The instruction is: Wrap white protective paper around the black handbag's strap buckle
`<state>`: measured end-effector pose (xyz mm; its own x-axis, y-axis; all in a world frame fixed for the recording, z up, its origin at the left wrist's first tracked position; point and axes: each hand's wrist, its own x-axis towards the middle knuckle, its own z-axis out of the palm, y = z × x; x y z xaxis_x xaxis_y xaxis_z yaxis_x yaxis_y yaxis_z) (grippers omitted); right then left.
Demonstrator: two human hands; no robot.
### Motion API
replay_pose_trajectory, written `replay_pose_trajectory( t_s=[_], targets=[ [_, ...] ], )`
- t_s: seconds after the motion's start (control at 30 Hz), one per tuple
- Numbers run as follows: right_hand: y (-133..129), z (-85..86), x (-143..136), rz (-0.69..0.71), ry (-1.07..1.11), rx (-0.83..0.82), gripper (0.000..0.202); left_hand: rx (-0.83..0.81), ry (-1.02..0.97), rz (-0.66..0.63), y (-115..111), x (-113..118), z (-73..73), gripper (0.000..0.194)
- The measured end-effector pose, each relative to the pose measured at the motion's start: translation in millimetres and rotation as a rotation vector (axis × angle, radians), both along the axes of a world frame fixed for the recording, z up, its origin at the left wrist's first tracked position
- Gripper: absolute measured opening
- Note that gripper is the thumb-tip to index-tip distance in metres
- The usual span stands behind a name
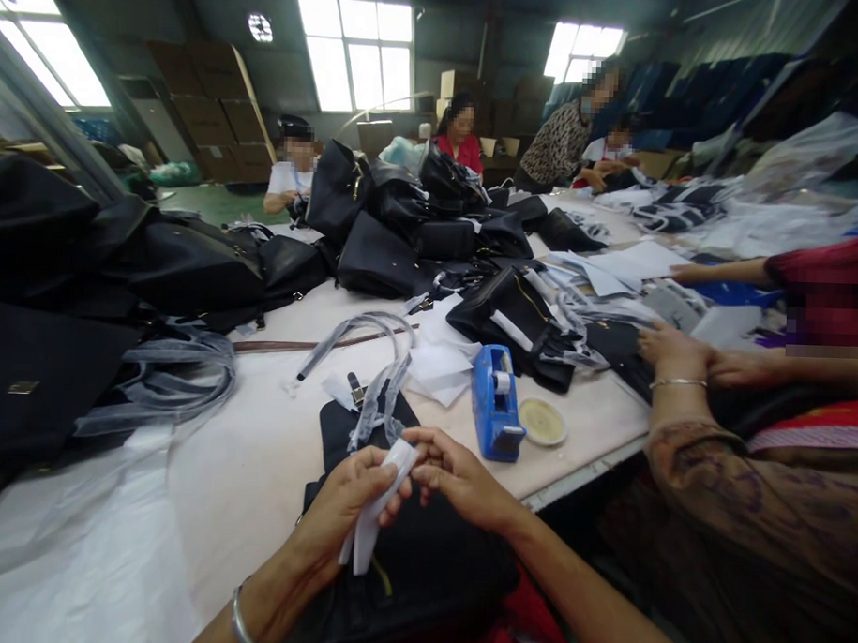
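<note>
Folded white paper (374, 517) is held in my left hand (353, 495), pinched between thumb and fingers. At its upper end my right hand (458, 474) touches the paper with thumb and fingertips closed together. Under both hands lies a black bag (427, 565) with a gold zipper, at the table's near edge. Its handles (382, 395), wrapped in clear plastic, stretch away from me over the table. A blue tape dispenser (494, 408) stands just beyond my right hand, beside a small round yellowish tin (542, 422).
Black bags (382, 254) are heaped across the table (254, 484) and at the left. White sheets (442, 359) lie mid-table. A co-worker's hands (674, 353) work on a black bag at the right. Other people sit or stand beyond the heap.
</note>
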<state>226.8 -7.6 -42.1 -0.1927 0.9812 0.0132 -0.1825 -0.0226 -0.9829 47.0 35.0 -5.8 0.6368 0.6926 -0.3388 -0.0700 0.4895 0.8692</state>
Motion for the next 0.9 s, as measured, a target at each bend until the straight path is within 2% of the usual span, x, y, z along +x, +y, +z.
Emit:
replay_pose_trajectory(
  t_s=[0.07, 0.23, 0.3, 0.43, 0.53, 0.67, 0.8, 0.9],
  targets=[
    [3, 3.3, 0, 0.033, 0.020, -0.026, 0.050, 0.055, 0.032, 0.005, -1, 2, 2.6, 0.025],
    [18, 12.6, -10, 0.006, -0.189, 0.063, 0.028, 0.161, 0.144, 0.054, -5, 1, 5.2, 0.027],
    [26, 16.0, -12, -0.011, -0.212, 0.102, 0.026, 0.136, 0.142, 0.047, -6, -6, 6.4, 0.032],
    [32, 18.4, -16, -0.047, -0.241, 0.114, 0.025, -0.054, 0.116, -0.014, -10, -27, 12.7, 0.043],
    [23, 14.3, -24, -0.078, -0.212, 0.065, 0.030, -0.127, 0.058, -0.021, -12, -38, 16.8, 0.038],
    [-4, 1.9, -43, -0.190, -0.106, -0.064, 0.046, -0.117, 0.000, -0.016, -14, -42, 17.3, 0.037],
    [-24, -8.8, -64, -0.121, 0.058, -0.135, 0.050, -0.119, -0.035, -0.003, -19, -42, 18.4, 0.035],
    [-26, -8.4, -74, -0.091, 0.092, -0.137, 0.049, -0.115, -0.038, 0.022, -24, -42, 23.7, 0.033]
  ],
)
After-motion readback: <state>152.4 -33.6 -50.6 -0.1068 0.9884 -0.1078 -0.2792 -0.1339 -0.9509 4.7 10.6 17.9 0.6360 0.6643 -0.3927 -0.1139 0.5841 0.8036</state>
